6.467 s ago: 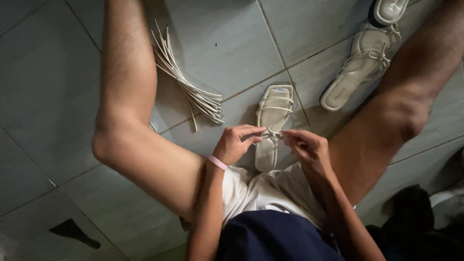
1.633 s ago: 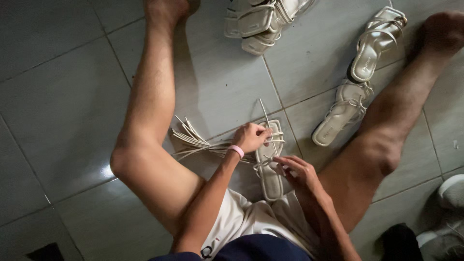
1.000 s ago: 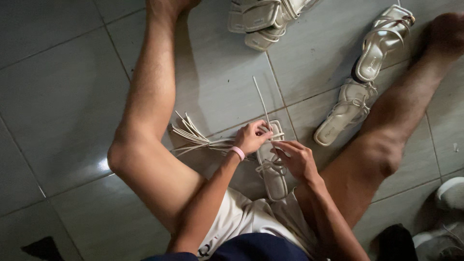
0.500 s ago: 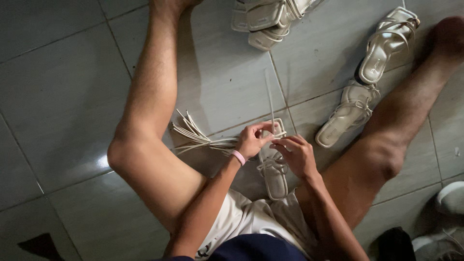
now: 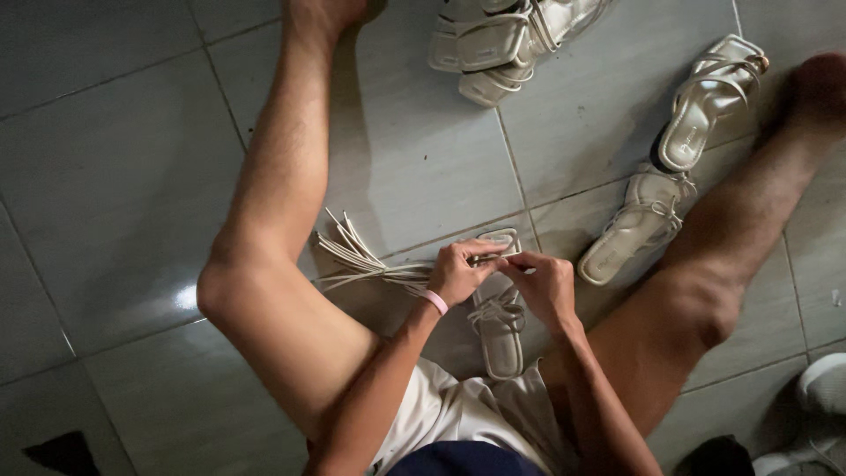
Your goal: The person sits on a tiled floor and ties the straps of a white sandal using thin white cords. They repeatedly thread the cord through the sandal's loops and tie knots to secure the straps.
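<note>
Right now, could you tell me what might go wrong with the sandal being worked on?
Both hands, left hand and right hand, pinch at the toe of the cream sandal; a thin strap could slip out. The bundle of loose straps by the left knee might get nudged and scattered.

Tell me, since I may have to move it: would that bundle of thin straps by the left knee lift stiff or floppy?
Probably floppy: the straps are thin, and their loose ends splay and curve on the floor. Likely light, being slim strips. They would probably fan apart, since only the end near the left hand looks gathered.
</note>
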